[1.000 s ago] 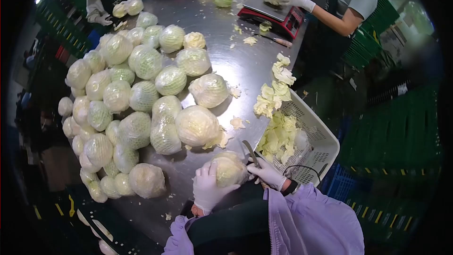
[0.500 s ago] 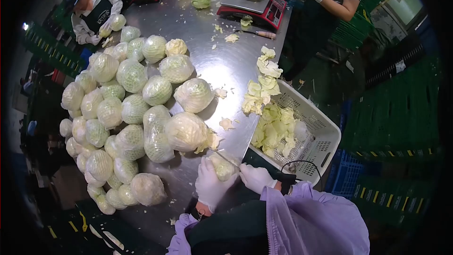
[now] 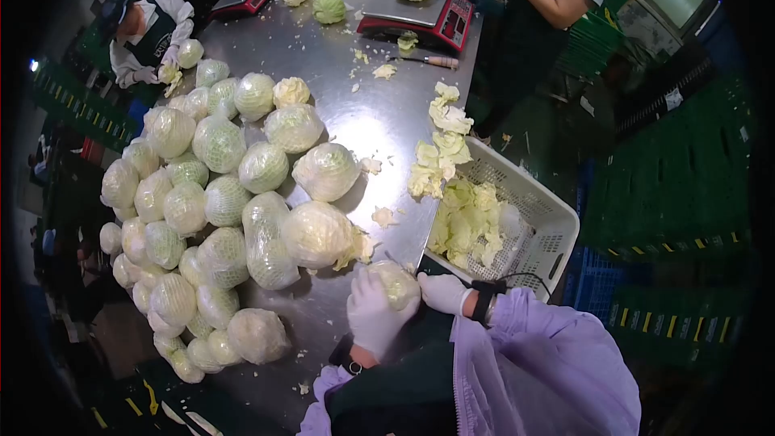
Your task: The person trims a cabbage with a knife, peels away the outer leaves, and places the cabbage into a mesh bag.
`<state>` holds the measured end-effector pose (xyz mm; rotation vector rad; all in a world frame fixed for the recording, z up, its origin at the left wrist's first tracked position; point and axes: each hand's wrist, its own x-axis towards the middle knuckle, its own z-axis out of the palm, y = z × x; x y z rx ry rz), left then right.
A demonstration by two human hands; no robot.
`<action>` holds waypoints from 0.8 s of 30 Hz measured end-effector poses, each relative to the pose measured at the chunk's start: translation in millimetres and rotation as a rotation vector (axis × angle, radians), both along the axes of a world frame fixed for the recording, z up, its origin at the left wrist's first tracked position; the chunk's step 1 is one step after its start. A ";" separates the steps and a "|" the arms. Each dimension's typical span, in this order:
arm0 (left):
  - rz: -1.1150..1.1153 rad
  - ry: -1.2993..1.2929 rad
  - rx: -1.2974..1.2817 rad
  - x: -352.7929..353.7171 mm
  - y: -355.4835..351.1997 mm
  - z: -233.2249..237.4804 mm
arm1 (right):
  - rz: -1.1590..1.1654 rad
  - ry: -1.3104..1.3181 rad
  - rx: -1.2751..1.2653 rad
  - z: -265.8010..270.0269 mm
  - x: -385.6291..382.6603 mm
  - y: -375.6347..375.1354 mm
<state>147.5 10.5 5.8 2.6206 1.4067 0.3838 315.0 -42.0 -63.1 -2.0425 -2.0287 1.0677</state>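
At the table's near edge, my left hand [image 3: 375,315], in a white glove, grips a small pale cabbage [image 3: 395,284] with its fingers round the left side. My right hand [image 3: 446,294], gloved too, is closed close against the cabbage's right side. A knife extended from that hand half a second ago; its blade is hardly visible now. Just beyond the cabbage lies a larger pale cabbage [image 3: 316,234] with loose leaves at its base. Many wrapped cabbages [image 3: 219,144] crowd the table to the left.
A white plastic basket [image 3: 557,230] holding trimmed leaves [image 3: 468,222] stands right of the steel table [image 3: 355,85]. A red scale [image 3: 458,20] carries a cabbage, with a wooden-handled knife [image 3: 441,61] near it. Co-workers stand at the far left [image 3: 153,32] and far right [image 3: 557,0].
The knife blade that lay across the top of the cabbage no longer shows there. My hands and the cabbage have shifted slightly right in view. The whole view has moved a little.
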 end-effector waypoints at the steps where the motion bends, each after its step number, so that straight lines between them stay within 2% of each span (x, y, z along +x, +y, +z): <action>1: 0.002 -0.003 0.004 -9.0 2.2 -5.9 | -0.040 0.092 0.009 3.9 4.9 -2.7; 3: 0.100 -0.192 -0.138 -29.1 3.6 -16.0 | -0.126 0.148 0.196 0.7 10.9 -15.1; 4: 0.130 -0.244 -0.167 -31.7 0.3 -12.5 | -0.144 0.162 0.298 17.9 10.6 -16.3; 7: 0.156 -0.218 -0.128 -33.1 -5.8 -15.1 | -0.112 0.144 0.272 64.4 -2.1 -33.4; 9: 0.135 -0.205 -0.118 -28.9 -6.0 -12.8 | -0.109 0.152 0.254 61.1 -10.8 -39.6; 11: 0.128 -0.196 -0.112 -25.7 -5.8 -14.9 | -0.120 0.038 0.206 39.6 -21.2 -34.0; 13: 0.117 -0.185 -0.051 -27.6 -3.8 -19.8 | -0.112 0.059 0.275 34.2 -19.3 -19.6; 17: 0.072 -0.210 -0.137 -31.0 1.7 -17.1 | -0.021 0.095 0.154 57.9 -11.3 -19.8; 20: 0.063 -0.229 -0.096 -29.9 4.4 -19.2 | -0.015 0.095 -0.057 70.4 -8.2 -24.1; 22: 0.070 -0.183 -0.117 -27.1 4.5 -19.7 | -0.028 0.066 -0.024 54.3 -10.9 -13.2; 24: 0.055 -0.156 -0.145 -20.4 1.1 -9.8 | -0.044 0.053 -0.025 15.0 -10.6 -1.3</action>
